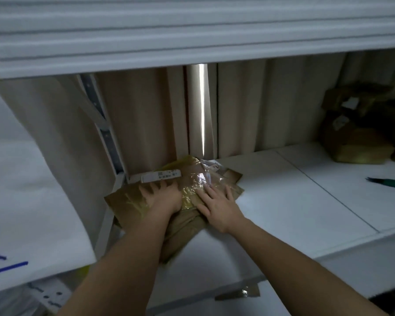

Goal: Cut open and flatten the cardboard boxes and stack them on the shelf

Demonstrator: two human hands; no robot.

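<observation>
A stack of flattened brown cardboard boxes (192, 174), shiny with clear tape and white labels, lies at the left end of the white shelf (294, 201), against the left upright. My left hand (163, 195) presses on the stack's middle with spread fingers. Beside it, my right hand (217, 202) lies flat on the stack's right part, fingers straight. A lower piece of cardboard hangs over the shelf's front edge between my forearms.
Unflattened brown boxes (360, 133) stand at the back right of the shelf. A green-handled cutter (390, 182) lies on the shelf at the right. A beige curtain hangs behind. Another shelf board runs overhead. A white sheet with blue marks (21, 201) is at left.
</observation>
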